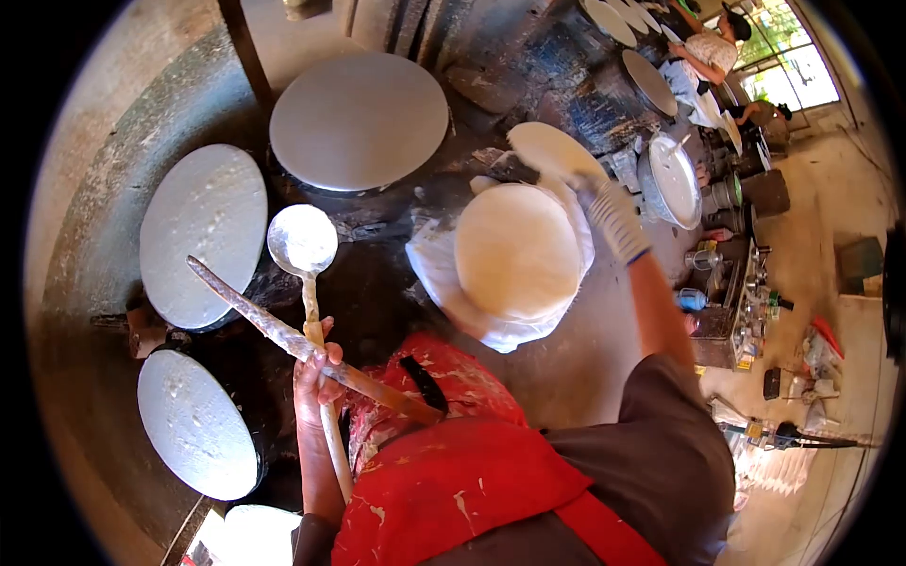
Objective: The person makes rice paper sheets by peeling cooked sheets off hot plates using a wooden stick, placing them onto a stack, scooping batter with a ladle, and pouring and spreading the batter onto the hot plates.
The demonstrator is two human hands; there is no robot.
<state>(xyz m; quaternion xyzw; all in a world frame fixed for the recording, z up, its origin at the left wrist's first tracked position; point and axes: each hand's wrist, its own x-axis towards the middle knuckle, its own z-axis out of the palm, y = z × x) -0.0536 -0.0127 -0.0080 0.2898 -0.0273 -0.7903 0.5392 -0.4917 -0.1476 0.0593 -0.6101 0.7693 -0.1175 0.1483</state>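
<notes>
My left hand point(319, 366) is closed around a long-handled ladle point(302, 240) and a wooden stick point(247, 315) that cross in its grip. White residue coats the ladle's bowl. My right hand point(609, 209), in a striped glove, is blurred by motion and grips the edge of a pale round flatbread point(552, 149). Just below it, a stack of round flatbreads point(517, 251) rests on a white cloth point(444, 288). Left of these are round griddles: one smooth and grey point(359, 121), two covered with bubbly white batter point(203, 236) point(196, 424).
A basin of white liquid point(674, 181) stands to the right of my gloved hand. Co-workers point(708, 58) are at further griddles point(649, 83) at the upper right. A cluttered table point(731, 302) stands at the right. A red apron point(462, 491) covers my front.
</notes>
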